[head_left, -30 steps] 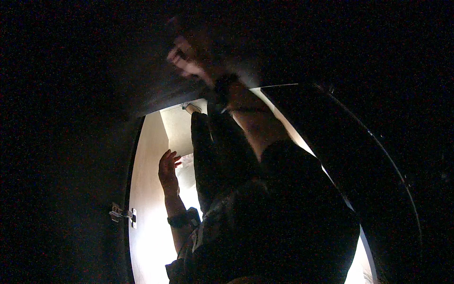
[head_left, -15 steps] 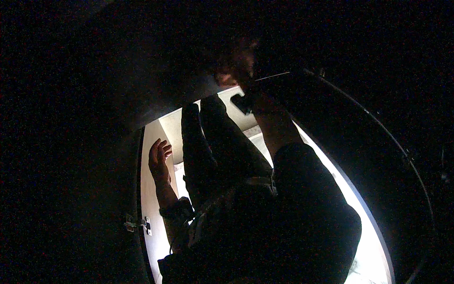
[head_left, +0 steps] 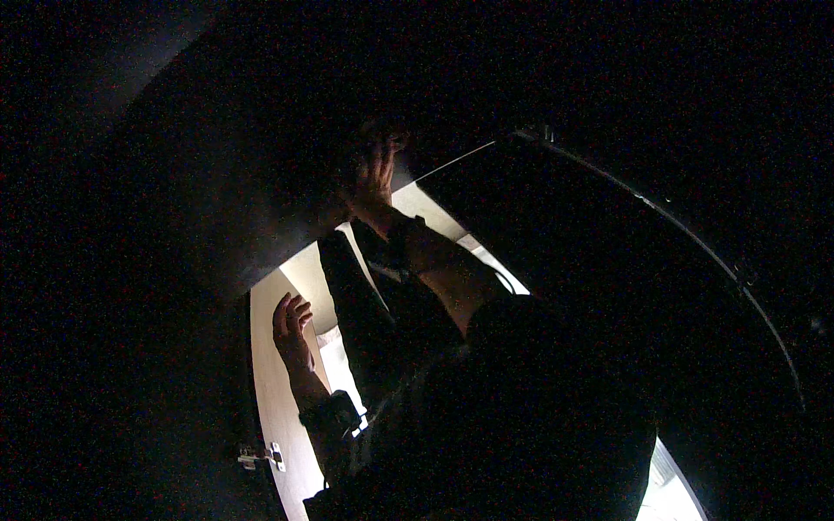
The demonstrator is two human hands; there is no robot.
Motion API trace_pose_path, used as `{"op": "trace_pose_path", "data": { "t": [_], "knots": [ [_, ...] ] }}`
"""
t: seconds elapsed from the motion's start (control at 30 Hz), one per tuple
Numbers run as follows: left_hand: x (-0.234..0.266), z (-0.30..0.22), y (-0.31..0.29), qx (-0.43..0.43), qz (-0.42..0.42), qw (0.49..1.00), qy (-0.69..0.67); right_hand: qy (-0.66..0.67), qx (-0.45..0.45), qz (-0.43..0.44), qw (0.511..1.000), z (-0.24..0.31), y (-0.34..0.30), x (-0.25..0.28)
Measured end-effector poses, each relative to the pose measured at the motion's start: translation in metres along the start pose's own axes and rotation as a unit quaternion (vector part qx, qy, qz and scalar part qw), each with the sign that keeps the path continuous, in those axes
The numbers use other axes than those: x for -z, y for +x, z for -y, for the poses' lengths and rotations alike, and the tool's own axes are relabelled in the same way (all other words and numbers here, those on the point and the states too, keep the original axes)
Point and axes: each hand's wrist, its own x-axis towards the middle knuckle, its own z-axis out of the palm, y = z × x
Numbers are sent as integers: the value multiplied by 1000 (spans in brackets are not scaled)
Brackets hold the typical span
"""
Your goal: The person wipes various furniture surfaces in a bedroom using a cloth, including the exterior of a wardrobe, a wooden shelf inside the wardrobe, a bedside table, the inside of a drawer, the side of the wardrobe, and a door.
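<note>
My left hand point(head_left: 292, 326) is raised in the lit gap beside a pale wooden door panel point(head_left: 269, 347). Its fingers are loosely bent and apart, with nothing in them. A dark band circles the left wrist. My right hand point(head_left: 378, 174) reaches over the edge of a dark panel point(head_left: 287, 234), fingers stretched along it. Deep shadow hides the fingertips, and nothing held shows there. A dark band point(head_left: 404, 239) is also on the right wrist. My dark-clothed legs point(head_left: 356, 278) extend through the opening.
A metal hinge point(head_left: 262, 456) joins the door panel to the dark frame at the lower left. A thin curved edge point(head_left: 686, 226) runs down the right side. Bright light enters through the gaps; most surroundings are too dark to make out.
My right hand has moved left and slightly down, and its fingers now show more plainly. My left hand sits slightly lower in view, its pose much the same. The view has shifted a little.
</note>
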Motion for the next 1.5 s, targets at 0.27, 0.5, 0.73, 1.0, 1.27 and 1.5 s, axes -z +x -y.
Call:
{"op": "trace_pose_path", "data": {
  "t": [0.27,0.5,0.73,1.0,1.27,1.5],
  "knots": [
    [-7,-1,5,-3,-22,999,36,-64,84,-20,994,-4,119,11],
    [0,-2,1,-12,-63,998,-20,89,78,108,987,-13,194,-40],
    [2,3,7,1,-71,997,-44,308,7,302,902,9,179,-83],
    [23,-10,-12,13,-101,995,-11,171,-63,317,931,128,124,-92],
    [-11,1,5,36,-57,997,-49,-2,-54,-77,996,35,218,111],
    [13,19,-6,47,-62,995,-56,-228,130,-147,954,51,255,55]
  ]
}}
